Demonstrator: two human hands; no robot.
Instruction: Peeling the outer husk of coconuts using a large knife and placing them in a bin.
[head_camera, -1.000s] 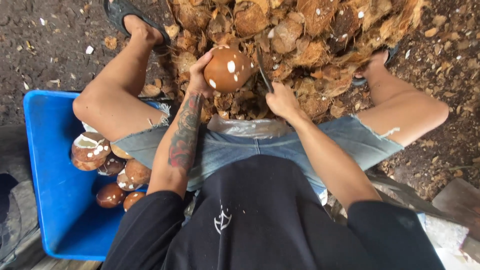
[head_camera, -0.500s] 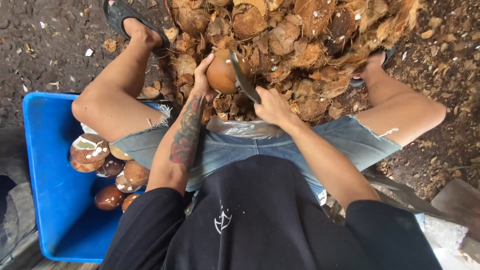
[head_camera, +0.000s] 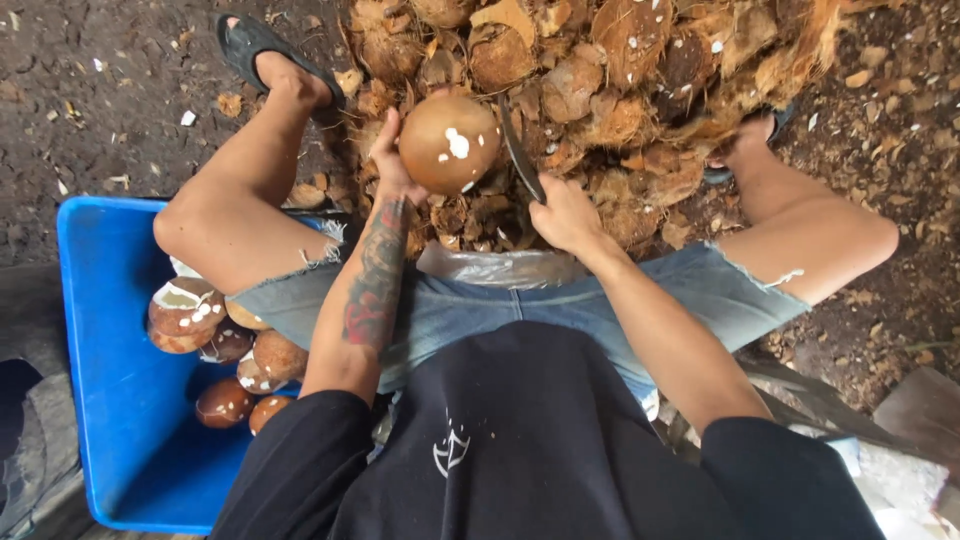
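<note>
Above lap: left hand (head_camera: 392, 165) cups coconut (head_camera: 448, 143); right hand (head_camera: 565, 212) grips knife (head_camera: 520, 152) beside it.

There is only the one view, worn on the seated person's head and looking steeply down from close above their lap (black shirt nearest), with the blue tub (head_camera: 100, 380) at the left and the husk heap (head_camera: 620, 90) at the far side.
</note>
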